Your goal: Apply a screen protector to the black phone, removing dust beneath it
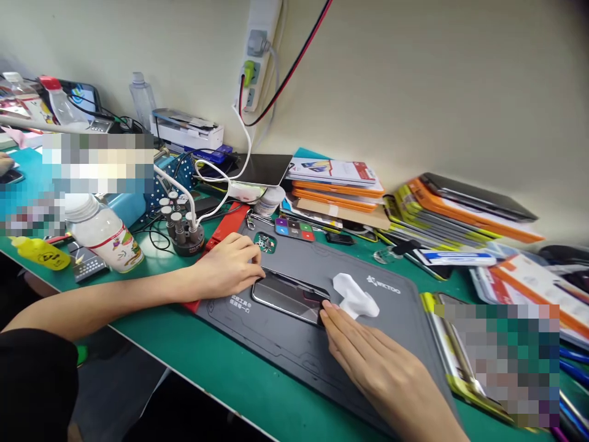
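A black smartphone (289, 298) with a glossy, reflective face lies on a grey work mat (271, 344), held between my two hands. The fingers of my left hand (230, 264) are curled and closed at the phone's left end. At its right end, my right hand (372, 356) grips the edge with straight fingers pressed together; its thumb is hidden. Just beyond the right fingers, a crumpled white cloth (354, 296) rests on the mat. Near the mat's far left corner are a small green patterned piece (265, 243) and a block of coloured squares (294, 229).
Left of the mat stand a screwdriver holder (186, 236) and a large white-capped bottle (103, 236). Behind are stacked boxed packages (338, 184) and a dark flat panel (257, 169). More packages (460, 209) lie right. A power strip (260, 55) hangs on the wall.
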Available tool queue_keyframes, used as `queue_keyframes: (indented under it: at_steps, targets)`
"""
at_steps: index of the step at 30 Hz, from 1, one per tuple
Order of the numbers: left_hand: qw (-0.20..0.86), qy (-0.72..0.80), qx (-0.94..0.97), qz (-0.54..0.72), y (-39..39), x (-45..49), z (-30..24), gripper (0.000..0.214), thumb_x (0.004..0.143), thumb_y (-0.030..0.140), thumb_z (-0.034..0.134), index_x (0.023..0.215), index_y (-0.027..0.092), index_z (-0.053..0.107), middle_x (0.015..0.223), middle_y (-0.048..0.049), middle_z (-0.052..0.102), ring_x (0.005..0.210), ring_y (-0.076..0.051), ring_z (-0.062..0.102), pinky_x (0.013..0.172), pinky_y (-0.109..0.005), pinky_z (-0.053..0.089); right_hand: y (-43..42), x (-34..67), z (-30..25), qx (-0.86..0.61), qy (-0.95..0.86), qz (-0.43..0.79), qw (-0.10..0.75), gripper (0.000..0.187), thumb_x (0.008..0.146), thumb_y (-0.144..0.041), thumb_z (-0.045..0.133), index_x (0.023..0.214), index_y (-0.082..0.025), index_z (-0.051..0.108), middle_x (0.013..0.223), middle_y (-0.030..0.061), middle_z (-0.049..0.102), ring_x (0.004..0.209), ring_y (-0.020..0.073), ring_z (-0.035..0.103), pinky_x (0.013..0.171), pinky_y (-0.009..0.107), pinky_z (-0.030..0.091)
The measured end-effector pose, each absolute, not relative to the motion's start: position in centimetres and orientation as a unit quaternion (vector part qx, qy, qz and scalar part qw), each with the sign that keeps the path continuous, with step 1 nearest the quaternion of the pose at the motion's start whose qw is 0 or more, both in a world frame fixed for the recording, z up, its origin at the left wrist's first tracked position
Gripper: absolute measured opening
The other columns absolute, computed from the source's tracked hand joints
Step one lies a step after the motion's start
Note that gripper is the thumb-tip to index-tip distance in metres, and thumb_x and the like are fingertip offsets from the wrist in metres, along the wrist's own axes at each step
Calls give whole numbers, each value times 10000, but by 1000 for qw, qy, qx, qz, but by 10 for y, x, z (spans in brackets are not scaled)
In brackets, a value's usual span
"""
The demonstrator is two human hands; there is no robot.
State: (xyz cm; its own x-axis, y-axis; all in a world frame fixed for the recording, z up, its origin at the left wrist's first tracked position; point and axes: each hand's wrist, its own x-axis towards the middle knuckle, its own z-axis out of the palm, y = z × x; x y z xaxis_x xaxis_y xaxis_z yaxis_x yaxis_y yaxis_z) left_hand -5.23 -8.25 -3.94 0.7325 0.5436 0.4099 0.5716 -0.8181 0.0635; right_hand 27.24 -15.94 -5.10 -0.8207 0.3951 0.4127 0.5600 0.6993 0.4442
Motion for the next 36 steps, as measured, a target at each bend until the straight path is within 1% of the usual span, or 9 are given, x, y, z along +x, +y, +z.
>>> queue_keyframes:
  at_steps: [6,8,11,14,17,21,25,30,36]
  targets:
    - [25,-287,-932,-220,-81,-50,-39,248,1064,301,563,1032,180,777,1061,-66,750,1078,-238,609,969,-392,426,-162,270,-49,-282,-911,-264,145,251,974,-42,631,1211,-27,713,1330,207,726,1138,270,764,914,398,632]
    - [0,-274,-934,-231,-81,-50,-39,297,1053,408,595,1033,161,758,1076,-71,766,1077,-232,637,967,-382,443,-162,269,-50,-282,-911,-264,147,256,972,-37,633,1216,-32,710,1330,205,726,1145,271,762,911,398,632]
    - [-23,-258,-937,-234,-82,-50,-39,458,974,597,662,1018,148,738,1114,-90,778,1072,-237,676,953,-373,465,-161,270,-52,-276,-910,-269,151,279,981,-33,621,1249,-61,694,1328,195,729,1146,264,763,915,394,629]
    - [-10,-251,-943,-216,-83,-52,-39,540,911,668,703,1010,138,731,1212,-111,769,1123,-265,686,986,-392,463,-160,272,-54,-272,-909,-273,157,332,976,-24,632,1304,-68,660,1327,192,728,1134,262,768,927,398,622]
    - [-1,-255,-948,-190,-84,-53,-40,536,903,655,724,1051,140,723,1295,-127,748,1181,-292,679,1020,-412,456,-160,272,-54,-270,-912,-269,155,409,975,-22,639,1382,-46,608,1328,198,725,1140,266,765,940,411,611]
    - [-32,-276,-945,-175,-83,-55,-41,510,918,616,727,1100,140,703,1276,-133,755,1156,-282,695,962,-388,492,-161,272,-55,-272,-914,-260,155,488,967,-16,648,1446,-18,556,1325,201,726,1141,268,764,938,417,602]
    - [-52,-273,-943,-183,-82,-56,-42,514,906,581,753,1117,116,694,1282,-142,747,1189,-294,682,998,-405,508,-161,271,-53,-276,-911,-259,161,408,957,-6,653,1364,-6,612,1341,213,715,1144,273,762,947,429,589]
    - [-80,-280,-941,-174,-81,-56,-39,498,901,555,768,1144,129,685,1312,-127,731,1215,-287,667,1046,-407,513,-159,269,-45,-270,-912,-270,150,316,948,-15,671,1264,-4,669,1302,208,738,1095,266,778,900,409,593]
    - [-92,-292,-940,-154,-80,-56,-38,513,902,575,758,1169,145,673,1299,-115,728,1193,-273,672,991,-384,533,-159,272,-46,-289,-906,-257,169,371,949,-17,672,1320,-28,653,1314,182,740,1132,264,766,921,401,589]
